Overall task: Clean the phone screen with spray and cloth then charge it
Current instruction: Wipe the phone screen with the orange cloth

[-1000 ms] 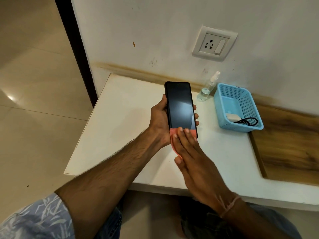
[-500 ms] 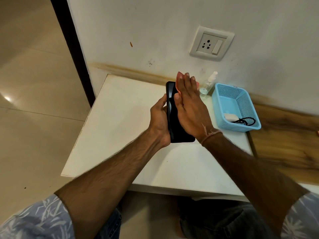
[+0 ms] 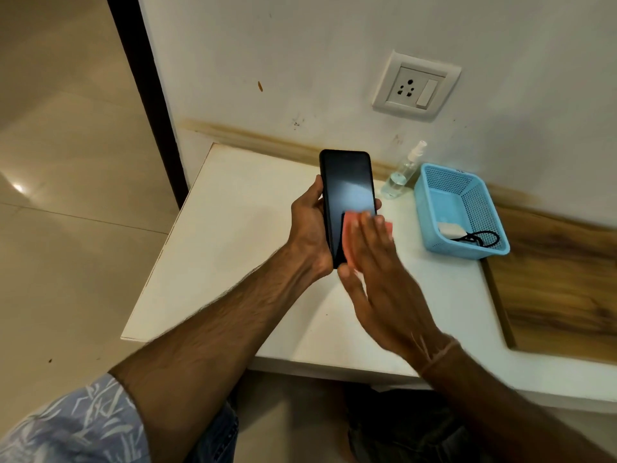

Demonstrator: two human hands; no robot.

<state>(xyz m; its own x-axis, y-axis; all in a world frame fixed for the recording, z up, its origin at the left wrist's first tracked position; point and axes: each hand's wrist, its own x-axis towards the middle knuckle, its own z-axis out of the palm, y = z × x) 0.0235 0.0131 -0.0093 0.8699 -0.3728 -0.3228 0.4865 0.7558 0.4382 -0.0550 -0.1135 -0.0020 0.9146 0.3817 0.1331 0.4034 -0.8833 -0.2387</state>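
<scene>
A black phone stands upright above the white table, screen toward me. My left hand grips it from the left side, fingertips curling round its right edge. My right hand, blurred with motion, presses a pink cloth flat against the lower half of the screen with straight fingers. A clear spray bottle stands by the wall. The white charger with its black cable lies in the blue basket.
A wall socket with a switch sits above the table. A wooden board lies on the right. The table's left edge drops to a tiled floor, beside a dark door frame.
My right hand with the cloth went from the bottom of the screen up to the top half a second ago, and is now back down on the lower half. The phone stays held.
</scene>
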